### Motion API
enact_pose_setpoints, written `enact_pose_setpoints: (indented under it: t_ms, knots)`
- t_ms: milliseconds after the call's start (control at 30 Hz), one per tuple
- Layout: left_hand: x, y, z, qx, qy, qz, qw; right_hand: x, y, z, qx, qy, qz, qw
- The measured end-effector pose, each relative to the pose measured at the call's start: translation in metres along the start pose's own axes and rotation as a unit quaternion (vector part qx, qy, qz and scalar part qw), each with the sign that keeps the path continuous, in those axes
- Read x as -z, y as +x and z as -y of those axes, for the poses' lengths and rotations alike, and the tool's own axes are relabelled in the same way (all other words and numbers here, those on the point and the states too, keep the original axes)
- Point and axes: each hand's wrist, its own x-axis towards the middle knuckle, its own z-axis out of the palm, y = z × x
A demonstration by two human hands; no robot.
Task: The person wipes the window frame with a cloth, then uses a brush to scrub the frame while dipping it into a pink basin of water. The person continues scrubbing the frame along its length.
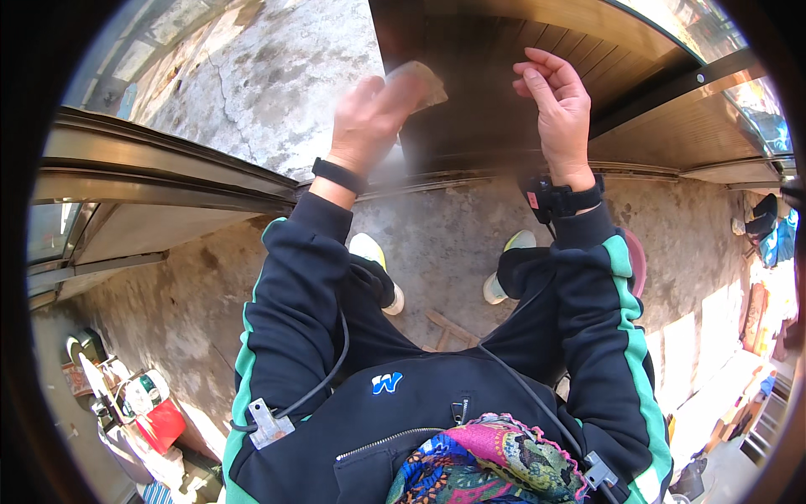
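My left hand (370, 120), blurred by motion, grips a pale, flat pad or folded cloth (431, 85); its exact kind is unclear. Behind it, a dark brown panel (453, 132) stands beside a pale, stained concrete surface (252, 82) seen past the metal frame. My right hand (557, 107) is raised farther right before the same panel. Its fingers are loosely curled and apart, with nothing visible in them. Both wrists wear black straps, and a small black device (537, 198) sits by the right one.
Brown metal frame rails (170, 170) run at the left, with a dark frame bar (667, 91) at the right. A pink basin (635, 261) is partly behind my right arm. Wooden slats (450, 329) lie low between my legs. A red container (160, 426) stands among clutter, lower left.
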Motion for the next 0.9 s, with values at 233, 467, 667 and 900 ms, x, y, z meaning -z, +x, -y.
enact_pose_setpoints:
  t_ms: [233,467,667,900]
  knots:
    - [-0.021,-0.035,-0.012,0.042,-0.080,0.214,0.973,0.003,-0.003,-0.004,-0.035,-0.039,0.049,0.997]
    - [-0.013,-0.025,-0.008,0.044,-0.133,0.182,0.973,0.013,-0.001,-0.005,-0.034,-0.062,0.054,0.996]
    - [-0.011,-0.008,-0.013,0.016,-0.007,0.032,0.999,0.022,-0.001,-0.008,-0.044,-0.093,0.048,0.993]
    - [-0.043,-0.047,-0.011,0.031,-0.142,0.193,0.970,0.023,-0.003,-0.011,-0.046,-0.070,0.067,0.994]
